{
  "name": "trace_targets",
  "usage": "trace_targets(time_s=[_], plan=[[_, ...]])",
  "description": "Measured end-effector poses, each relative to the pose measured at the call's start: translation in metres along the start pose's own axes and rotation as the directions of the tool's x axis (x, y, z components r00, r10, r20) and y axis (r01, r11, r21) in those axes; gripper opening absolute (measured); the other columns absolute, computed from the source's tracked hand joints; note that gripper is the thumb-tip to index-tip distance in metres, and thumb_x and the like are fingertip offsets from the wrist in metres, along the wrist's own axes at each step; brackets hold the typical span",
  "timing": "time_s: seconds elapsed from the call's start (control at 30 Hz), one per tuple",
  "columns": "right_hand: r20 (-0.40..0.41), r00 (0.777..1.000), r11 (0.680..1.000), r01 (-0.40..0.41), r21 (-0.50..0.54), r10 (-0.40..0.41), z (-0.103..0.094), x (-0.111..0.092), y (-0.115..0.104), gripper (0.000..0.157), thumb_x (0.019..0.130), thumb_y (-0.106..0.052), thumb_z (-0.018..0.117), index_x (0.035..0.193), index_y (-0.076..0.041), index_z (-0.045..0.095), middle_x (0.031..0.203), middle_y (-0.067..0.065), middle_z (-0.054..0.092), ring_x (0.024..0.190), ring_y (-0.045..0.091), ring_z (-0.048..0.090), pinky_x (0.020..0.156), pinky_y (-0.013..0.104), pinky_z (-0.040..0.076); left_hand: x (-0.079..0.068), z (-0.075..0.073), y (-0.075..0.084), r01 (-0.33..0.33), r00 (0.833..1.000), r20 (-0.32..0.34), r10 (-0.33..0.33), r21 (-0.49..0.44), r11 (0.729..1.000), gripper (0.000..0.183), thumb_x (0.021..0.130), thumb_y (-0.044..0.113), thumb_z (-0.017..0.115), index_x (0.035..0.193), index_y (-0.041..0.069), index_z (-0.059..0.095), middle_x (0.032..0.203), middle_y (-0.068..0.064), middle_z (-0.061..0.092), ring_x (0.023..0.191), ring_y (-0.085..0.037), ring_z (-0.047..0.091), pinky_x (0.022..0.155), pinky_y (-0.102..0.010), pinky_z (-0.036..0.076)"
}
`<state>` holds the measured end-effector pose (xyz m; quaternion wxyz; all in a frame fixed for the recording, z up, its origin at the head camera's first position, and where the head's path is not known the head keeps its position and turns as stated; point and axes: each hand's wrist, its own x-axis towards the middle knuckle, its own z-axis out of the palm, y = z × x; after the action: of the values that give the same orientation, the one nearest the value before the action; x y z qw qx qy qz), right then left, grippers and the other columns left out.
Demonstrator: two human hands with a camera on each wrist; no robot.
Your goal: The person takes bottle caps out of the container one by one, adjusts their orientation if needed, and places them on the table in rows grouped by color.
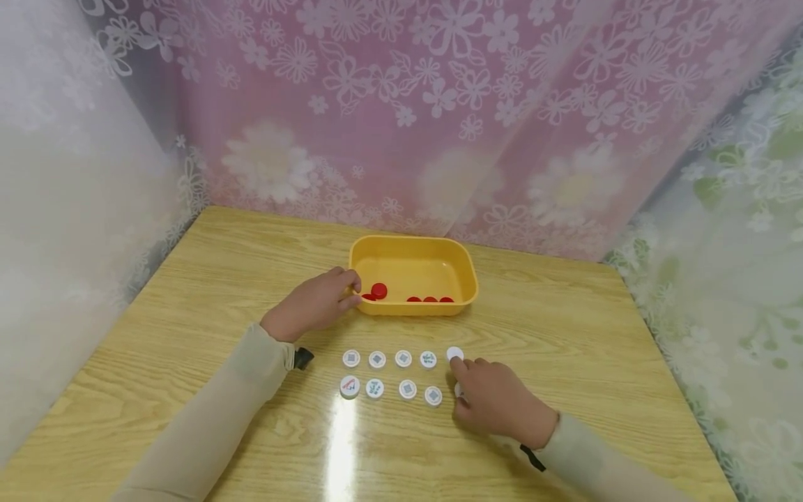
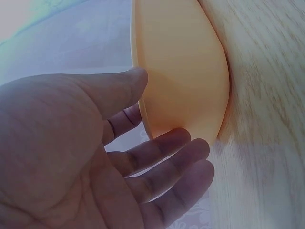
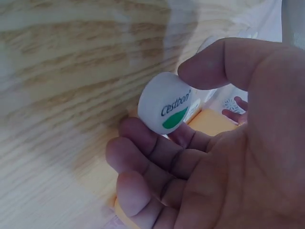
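Observation:
My left hand [image 1: 316, 300] is at the left end of a yellow plastic basin [image 1: 414, 309], thumb and index finger gripping its rim. In the left wrist view the other fingers lie loosely bent beside the basin wall [image 2: 186, 71]. My right hand [image 1: 498, 401] is low over the right end of two rows of white bottle caps. In the right wrist view it pinches a white bottle cap [image 3: 164, 102] printed "Cestbon" with a green mark. A plain white cap [image 1: 454, 354] shows at the index fingertip in the head view; another cap [image 1: 460, 390] is partly hidden by the hand.
Several white caps with printed faces lie in two rows, among them one with a red mark [image 1: 349, 386]. Inside the basin are several red caps [image 1: 379, 291]. The wooden table [image 1: 552, 314] meets floral curtains [image 1: 401, 139] at the back and sides.

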<state>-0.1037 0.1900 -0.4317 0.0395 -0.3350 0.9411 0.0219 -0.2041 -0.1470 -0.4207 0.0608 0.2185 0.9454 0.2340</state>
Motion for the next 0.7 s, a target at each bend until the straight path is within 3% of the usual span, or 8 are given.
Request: trace_targets(time_s=[0.5, 0.7], plan=[[-0.041, 0.999, 1.000, -0.021, 0.014, 0.022, -0.0011, -0.0034, 0.0089, 0.025, 0.092, -0.031, 0.072, 0.092, -0.014, 0.054, 0.066, -0.008, 0.040, 0.052, 0.008, 0.034, 0.046, 0.026, 0.029, 0.0006, -0.0013, 0.0050, -0.016, 1.000, 0.010, 0.016, 0.010, 1.000, 0.018, 0.107, 0.030, 0.060, 0.114, 0.013, 0.058, 0.104, -0.006, 0.059, 0.082, -0.021, 0.054, 0.080, -0.038, 0.048], [-0.139, 0.983, 0.993, 0.121, 0.010, -0.119, 0.0003, -0.0006, 0.0020, 0.032, 0.087, -0.039, 0.080, 0.087, -0.016, 0.058, 0.070, -0.010, 0.047, 0.057, 0.005, 0.035, 0.050, 0.022, 0.032, 0.0010, -0.0012, 0.0053, -0.006, 1.000, 0.005, 0.006, -0.003, 1.000, 0.018, 0.106, 0.029, 0.062, 0.114, 0.013, 0.059, 0.107, -0.006, 0.062, 0.087, -0.022, 0.057, 0.083, -0.040, 0.049]])
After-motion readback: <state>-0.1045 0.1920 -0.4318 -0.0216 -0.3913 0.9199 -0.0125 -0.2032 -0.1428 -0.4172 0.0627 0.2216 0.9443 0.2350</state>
